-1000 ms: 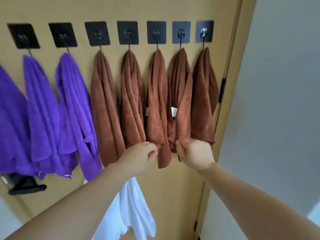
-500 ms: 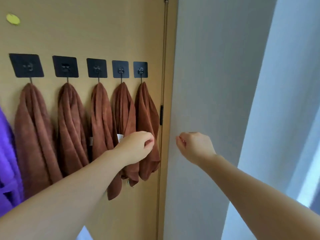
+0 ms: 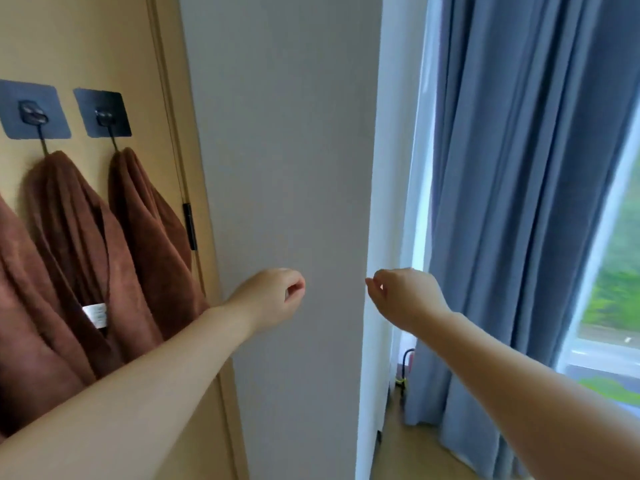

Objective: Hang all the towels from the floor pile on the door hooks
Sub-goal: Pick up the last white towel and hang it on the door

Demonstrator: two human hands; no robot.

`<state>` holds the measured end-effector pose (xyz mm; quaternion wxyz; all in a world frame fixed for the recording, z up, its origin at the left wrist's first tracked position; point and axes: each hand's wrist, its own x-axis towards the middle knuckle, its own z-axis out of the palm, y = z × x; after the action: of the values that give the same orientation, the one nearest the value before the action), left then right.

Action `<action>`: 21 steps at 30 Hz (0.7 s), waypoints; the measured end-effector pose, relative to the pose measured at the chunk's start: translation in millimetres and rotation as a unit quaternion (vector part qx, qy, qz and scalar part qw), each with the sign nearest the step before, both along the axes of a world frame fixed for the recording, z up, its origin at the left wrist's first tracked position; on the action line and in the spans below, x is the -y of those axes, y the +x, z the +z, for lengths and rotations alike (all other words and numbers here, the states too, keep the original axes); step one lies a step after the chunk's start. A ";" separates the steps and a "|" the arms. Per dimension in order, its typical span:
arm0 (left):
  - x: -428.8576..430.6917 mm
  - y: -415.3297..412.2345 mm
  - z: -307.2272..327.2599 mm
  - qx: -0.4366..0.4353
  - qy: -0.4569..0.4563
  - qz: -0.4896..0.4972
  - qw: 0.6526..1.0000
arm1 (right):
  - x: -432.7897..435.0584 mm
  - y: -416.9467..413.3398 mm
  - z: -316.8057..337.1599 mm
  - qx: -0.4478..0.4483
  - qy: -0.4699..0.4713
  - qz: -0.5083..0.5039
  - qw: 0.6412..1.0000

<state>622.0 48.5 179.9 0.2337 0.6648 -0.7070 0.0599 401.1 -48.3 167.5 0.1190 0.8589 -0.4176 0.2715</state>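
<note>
Both arms outstretched toward the wall (image 3: 277,133). Left hand (image 3: 268,299) and right hand (image 3: 405,297): fingers curled, holding nothing.

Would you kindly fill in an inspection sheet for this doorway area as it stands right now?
Surface: tan door carrying two black hooks in view.
Job's things: brown towels hang from both hooks, with a third at the left edge; the floor pile is out of view.
Clutter: nothing seen.
Grippers: left hand and right hand raised, fingers curled, holding nothing.
Cables: a dark cable low beside the curtain; its purpose is unclear.
Surroundings: grey wall, blue curtain, window.
</note>
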 end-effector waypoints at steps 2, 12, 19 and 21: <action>10.0 -18.7 -4.0 -0.004 0.003 -0.039 0.999 | -8.3 -28.6 -3.8 -0.009 0.006 -0.046 0.999; 34.0 -167.4 -6.3 -0.036 0.016 -0.212 0.977 | -69.9 -198.0 -4.8 -0.004 0.010 -0.208 0.978; 18.1 -310.4 -23.4 -0.029 0.038 -0.350 0.935 | -151.0 -335.9 -17.8 -0.010 0.029 -0.331 0.943; 6.7 -347.6 -25.4 -0.030 0.035 -0.379 0.924 | -177.6 -369.4 -18.0 -0.006 0.034 -0.362 0.931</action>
<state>274.3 41.8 154.4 0.2363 0.3563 -0.9006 -0.0782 31.7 129.3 149.5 0.1827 0.6545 -0.7086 0.1903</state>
